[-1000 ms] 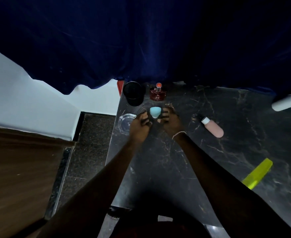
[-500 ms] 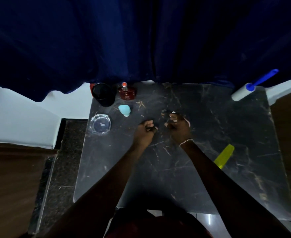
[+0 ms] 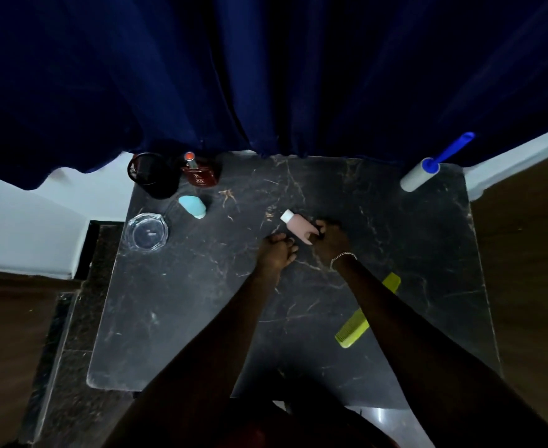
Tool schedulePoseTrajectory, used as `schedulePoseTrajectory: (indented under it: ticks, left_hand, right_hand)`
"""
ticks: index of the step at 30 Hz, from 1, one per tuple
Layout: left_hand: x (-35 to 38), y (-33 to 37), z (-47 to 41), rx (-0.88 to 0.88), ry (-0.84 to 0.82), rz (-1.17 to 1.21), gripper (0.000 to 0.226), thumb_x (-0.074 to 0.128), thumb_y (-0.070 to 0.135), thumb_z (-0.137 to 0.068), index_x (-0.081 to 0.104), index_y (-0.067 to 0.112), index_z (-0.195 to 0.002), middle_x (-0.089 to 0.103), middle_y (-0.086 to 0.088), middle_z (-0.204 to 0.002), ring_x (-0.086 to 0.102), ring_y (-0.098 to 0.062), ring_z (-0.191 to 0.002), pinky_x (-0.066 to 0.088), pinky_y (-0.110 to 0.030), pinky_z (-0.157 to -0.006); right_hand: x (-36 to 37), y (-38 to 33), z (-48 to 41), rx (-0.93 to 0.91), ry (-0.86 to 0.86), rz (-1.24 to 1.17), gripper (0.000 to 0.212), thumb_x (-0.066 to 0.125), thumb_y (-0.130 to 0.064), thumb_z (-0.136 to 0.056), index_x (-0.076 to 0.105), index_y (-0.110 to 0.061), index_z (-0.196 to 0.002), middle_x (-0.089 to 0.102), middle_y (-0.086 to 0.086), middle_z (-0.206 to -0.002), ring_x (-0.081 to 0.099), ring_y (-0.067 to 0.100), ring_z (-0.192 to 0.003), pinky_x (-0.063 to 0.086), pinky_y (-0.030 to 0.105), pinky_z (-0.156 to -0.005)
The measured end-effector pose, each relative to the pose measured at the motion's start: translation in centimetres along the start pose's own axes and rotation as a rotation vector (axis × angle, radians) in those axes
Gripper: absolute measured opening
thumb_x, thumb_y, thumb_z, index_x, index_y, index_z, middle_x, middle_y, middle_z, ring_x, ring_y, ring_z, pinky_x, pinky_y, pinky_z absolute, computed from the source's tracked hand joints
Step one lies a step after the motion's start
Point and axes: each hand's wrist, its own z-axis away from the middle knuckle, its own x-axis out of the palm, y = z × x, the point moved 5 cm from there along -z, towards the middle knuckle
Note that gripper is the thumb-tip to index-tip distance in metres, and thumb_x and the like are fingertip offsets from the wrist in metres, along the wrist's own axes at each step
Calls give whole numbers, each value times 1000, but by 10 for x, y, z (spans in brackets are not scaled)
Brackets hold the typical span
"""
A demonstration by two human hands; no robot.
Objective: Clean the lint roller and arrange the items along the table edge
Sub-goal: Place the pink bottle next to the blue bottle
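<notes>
Now right hand (image 3: 329,242) fingers (image 3: 317,228) closed around pink bottle (image 3: 298,227), left hand (image 3: 276,252) curled

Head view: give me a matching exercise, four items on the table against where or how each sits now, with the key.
Items:
1. lint roller
2. pink bottle
3. green comb
4. glass ashtray

States:
A. at the table's left edge, empty of hands
B. gripped at its base by the right hand
C. far right corner, blue handle pointing away
D. lying partly under the right forearm

Pairs: 1-C, 2-B, 3-D, 4-A
</notes>
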Motion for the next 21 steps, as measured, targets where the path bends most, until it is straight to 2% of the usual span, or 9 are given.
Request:
schedulePoseTrajectory:
  ticks: [3, 5, 11, 14, 16, 18, 20, 21]
  left_hand:
    - [8, -8, -5, -1, -27, 39, 24, 43, 1, -103, 60, 17, -101, 66, -4, -94, 63, -12, -83, 52, -27, -75]
    - [12, -12, -7, 3, -54, 63, 27, 40, 5, -104, 62, 20, -101, 69, -1, -94, 64, -10, -88, 51, -27, -80]
    - [8, -18, -1, 49, -31, 100, 31, 40, 4, -102, 63, 21, -92, 70, -1, -92, 65, -11, -88, 52, -27, -79]
    - [4, -21, 11, 62, -52, 117, 28, 42, 4, -102, 64, 22, -97, 72, -4, -102, 66, -13, -97, 53, -28, -85]
    - [-1, -23, 21, 66, -68, 140, 27, 44, 4, -102, 64, 22, -100, 73, -3, -104, 67, -13, -100, 53, -29, -88]
    - [-10, -25, 29, 83, -70, 150, 23, 48, 5, -102, 65, 19, -111, 75, -3, -107, 69, -14, -100, 54, -28, -88]
    - [-23, -24, 37, 130, -36, 137, 23, 56, 5, -100, 62, 13, -121, 74, -8, -108, 69, -18, -97, 55, -27, -82]
    - [-33, -23, 41, 171, 9, 110, 24, 60, 5, -98, 61, 11, -121, 73, -12, -106, 68, -21, -94, 55, -29, -79]
  right_hand:
    - [4, 0, -5, -11, -31, 6, 46, 69, -12, -91, 56, 6, -132, 63, 26, -129, 62, 38, -120, 47, 45, -104]
    - [5, -1, -5, -38, -32, 38, 39, 69, -9, -90, 60, 6, -126, 66, 25, -124, 64, 38, -114, 50, 42, -97]
    - [3, -3, 4, -109, -10, 59, 34, 74, -10, -86, 64, 2, -115, 72, 22, -112, 69, 34, -102, 51, 39, -88]
    - [3, -5, 18, -134, 20, 12, 34, 76, -7, -82, 64, 0, -113, 73, 19, -110, 69, 32, -101, 54, 38, -86]
    - [3, -7, 29, -166, 49, -18, 33, 76, -6, -81, 64, 0, -111, 73, 17, -106, 69, 29, -94, 52, 23, -77]
    - [3, -11, 40, -214, 95, -14, 30, 75, -5, -81, 66, -1, -109, 74, 14, -100, 65, 22, -84, 40, 1, -59]
    - [3, -16, 51, -262, 127, -23, 29, 74, -4, -80, 67, -3, -108, 75, 13, -98, 63, 18, -82, 35, -4, -56]
    - [3, -18, 56, -277, 132, -30, 29, 73, -4, -80, 67, -4, -108, 75, 13, -98, 62, 17, -82, 36, -2, -57]
